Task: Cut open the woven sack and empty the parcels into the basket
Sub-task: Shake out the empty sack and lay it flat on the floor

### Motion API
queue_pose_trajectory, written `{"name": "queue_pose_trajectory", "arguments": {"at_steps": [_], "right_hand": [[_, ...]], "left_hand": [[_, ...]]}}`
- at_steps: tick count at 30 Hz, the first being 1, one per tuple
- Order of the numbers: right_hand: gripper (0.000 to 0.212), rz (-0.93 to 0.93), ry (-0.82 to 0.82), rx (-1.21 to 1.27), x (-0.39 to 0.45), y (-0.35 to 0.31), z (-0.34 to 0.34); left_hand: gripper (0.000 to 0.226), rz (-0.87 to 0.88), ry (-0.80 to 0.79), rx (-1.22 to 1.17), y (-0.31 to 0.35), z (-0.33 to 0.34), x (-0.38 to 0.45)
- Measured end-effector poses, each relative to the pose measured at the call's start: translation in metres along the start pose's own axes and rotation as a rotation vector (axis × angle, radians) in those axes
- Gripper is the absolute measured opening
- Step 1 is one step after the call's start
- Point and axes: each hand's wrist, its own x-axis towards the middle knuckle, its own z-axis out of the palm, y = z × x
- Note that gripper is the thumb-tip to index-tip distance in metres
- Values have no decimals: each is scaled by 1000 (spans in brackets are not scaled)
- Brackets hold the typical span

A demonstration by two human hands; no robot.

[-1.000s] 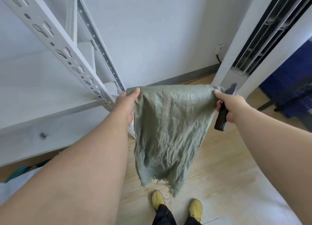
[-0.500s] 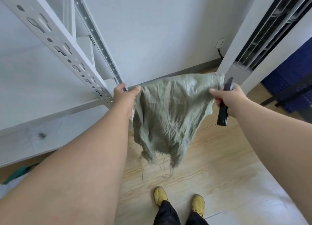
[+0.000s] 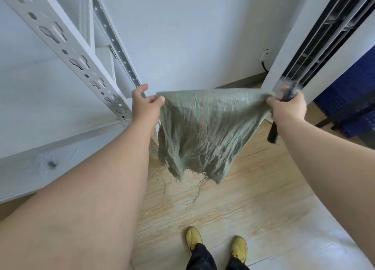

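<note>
A limp grey-green woven sack hangs upside down in front of me, stretched between both hands, its frayed cut edge dangling above the wooden floor. My left hand pinches the sack's upper left corner. My right hand grips the upper right corner together with a black knife, whose handle sticks out below the fist. The sack looks flat, with no bulge in it. No parcels and no basket are in view.
A white metal shelving rack stands close on the left. A white wall is ahead, a white upright unit with dark slats at right, blue crates behind it. My yellow shoes stand on the wooden floor.
The sack was jerked upward and its hanging part bunched shorter, then settled stretched wide between the hands. Both hands keep their hold on the corners.
</note>
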Motion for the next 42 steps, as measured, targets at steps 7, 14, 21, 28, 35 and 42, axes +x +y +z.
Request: {"name": "queue_pose_trajectory", "arguments": {"at_steps": [7, 14, 21, 28, 35, 42], "right_hand": [[46, -59, -15, -53, -3, 1, -3], [27, 55, 8, -5, 4, -2, -16], [24, 191, -135, -37, 4, 4, -11], [17, 157, -336, -200, 12, -5, 11], [15, 123, -321, -309, 47, -13, 32], [14, 135, -410, -366, 123, -1, 76]], "left_hand": [[58, 74, -22, 80, -7, 15, -14], [31, 155, -25, 300, -1, 9, -13], [28, -6, -8, 632, -3, 10, -22], [39, -359, -266, 257, -7, 15, -10], [37, -349, -216, 78, -8, 29, 29], [40, -434, -245, 108, -23, 81, 90]]}}
